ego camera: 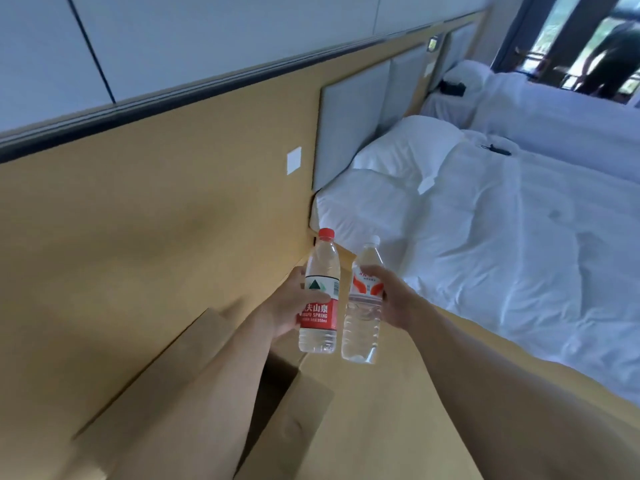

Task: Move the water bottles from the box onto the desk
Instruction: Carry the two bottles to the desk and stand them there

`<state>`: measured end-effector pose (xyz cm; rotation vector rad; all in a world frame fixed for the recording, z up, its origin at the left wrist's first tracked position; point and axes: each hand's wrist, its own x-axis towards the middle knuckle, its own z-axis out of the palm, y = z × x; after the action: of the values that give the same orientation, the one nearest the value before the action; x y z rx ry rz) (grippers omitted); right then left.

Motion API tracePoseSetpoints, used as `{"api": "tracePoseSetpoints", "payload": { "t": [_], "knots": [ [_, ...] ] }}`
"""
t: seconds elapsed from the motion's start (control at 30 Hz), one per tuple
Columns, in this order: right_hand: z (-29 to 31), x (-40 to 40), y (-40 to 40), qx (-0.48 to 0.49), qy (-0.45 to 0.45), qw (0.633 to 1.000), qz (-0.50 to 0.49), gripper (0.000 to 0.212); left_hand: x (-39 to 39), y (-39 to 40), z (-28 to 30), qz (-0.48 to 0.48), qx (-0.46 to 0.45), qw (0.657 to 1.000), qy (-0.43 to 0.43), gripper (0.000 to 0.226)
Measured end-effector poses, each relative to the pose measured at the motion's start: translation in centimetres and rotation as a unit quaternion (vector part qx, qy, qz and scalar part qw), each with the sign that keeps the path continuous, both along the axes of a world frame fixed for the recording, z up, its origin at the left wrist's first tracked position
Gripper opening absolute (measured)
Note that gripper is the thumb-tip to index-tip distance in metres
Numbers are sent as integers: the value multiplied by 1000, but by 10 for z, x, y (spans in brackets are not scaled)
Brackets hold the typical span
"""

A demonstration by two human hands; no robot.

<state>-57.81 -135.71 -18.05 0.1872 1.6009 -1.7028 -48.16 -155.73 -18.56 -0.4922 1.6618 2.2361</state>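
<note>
My left hand (289,303) grips a clear water bottle with a red cap and red label (319,292), held upright. My right hand (389,297) grips a second clear bottle with a white cap and an orange-and-white label (363,327), tilted slightly and side by side with the first. Both bottles hang in the air above the open cardboard box (304,403), whose flaps spread below my forearms. The box's inside is dark and mostly hidden by my left arm. The tan wooden desk surface (398,410) lies under and to the right of the box.
A tan wall panel (156,220) rises close on the left. A bed with white sheets and pillows (502,254) borders the desk on the right, with a second bed (554,109) beyond it. A person stands by the window (613,60) at the far right.
</note>
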Motion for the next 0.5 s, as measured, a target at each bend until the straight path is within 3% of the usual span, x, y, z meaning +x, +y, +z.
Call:
{"api": "tracePoseSetpoints", "payload": {
  "t": [0.27, 0.5],
  "knots": [
    [12, 10, 150, -13, 8, 992, -127, 29, -45, 129, 12, -114, -67, 990, 40, 63],
    [6, 40, 299, -27, 20, 972, -233, 35, -66, 280, 3, -178, -39, 983, 25, 46]
  ]
}}
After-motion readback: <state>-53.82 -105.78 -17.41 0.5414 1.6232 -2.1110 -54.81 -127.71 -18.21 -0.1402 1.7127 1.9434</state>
